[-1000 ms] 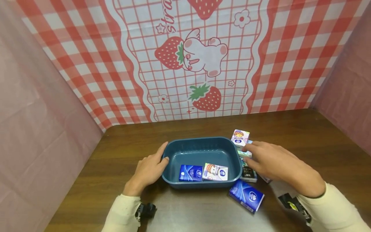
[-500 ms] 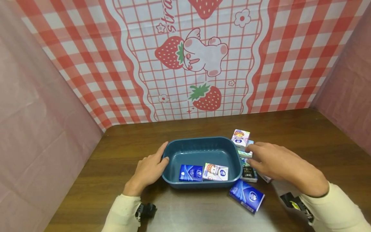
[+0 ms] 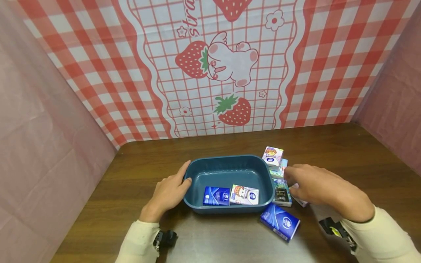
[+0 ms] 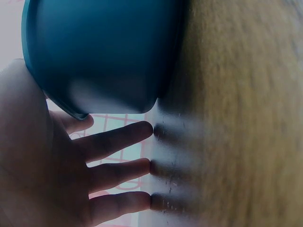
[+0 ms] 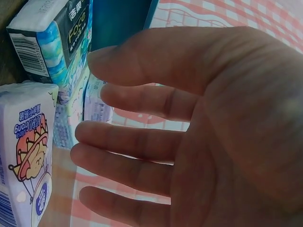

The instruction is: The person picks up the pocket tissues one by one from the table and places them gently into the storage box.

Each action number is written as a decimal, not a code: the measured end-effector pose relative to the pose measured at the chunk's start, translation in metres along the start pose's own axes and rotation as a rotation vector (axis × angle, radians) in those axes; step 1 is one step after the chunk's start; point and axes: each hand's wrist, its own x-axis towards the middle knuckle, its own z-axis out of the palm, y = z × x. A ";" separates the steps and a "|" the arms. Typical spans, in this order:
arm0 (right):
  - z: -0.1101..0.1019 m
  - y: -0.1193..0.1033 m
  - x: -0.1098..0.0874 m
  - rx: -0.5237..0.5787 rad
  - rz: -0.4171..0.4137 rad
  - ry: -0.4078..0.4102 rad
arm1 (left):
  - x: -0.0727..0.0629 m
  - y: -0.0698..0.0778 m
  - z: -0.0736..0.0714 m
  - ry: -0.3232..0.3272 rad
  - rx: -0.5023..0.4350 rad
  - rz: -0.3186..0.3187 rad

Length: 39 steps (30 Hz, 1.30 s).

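Observation:
A dark teal plastic basin stands on the table. My left hand rests at its left end, thumb and forefinger along the rim. In the left wrist view its other fingers reach straight down beside the basin wall. Inside lie a blue tissue pack and a white cartoon tissue pack. My right hand hovers over the tissue packs right of the basin, holding nothing, fingers apart. Below it are a black-labelled tissue pack and a cartoon tissue pack, partly hidden from the head view.
Another blue tissue pack lies at the basin's front right corner. Farther back, a cartoon pack leans over a pale green-blue pack. A red-checked strawberry cloth hangs behind the wooden table.
My right hand has shifted slightly to the right, uncovering more of the black-labelled and pale green-blue packs. The left hand and basin have stayed in place.

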 end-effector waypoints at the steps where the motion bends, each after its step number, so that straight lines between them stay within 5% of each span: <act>1: 0.000 0.000 0.000 0.004 0.007 -0.005 | 0.000 0.000 0.000 0.000 -0.001 0.000; 16: -0.003 0.006 -0.002 -0.060 0.075 -0.062 | 0.000 0.000 0.000 -0.002 -0.002 -0.004; 24: -0.001 0.010 -0.009 -0.099 0.061 0.017 | 0.000 -0.001 0.000 -0.004 -0.013 -0.006; 39: 0.002 0.014 -0.008 -0.120 0.073 0.028 | 0.000 0.000 0.000 -0.006 -0.013 -0.009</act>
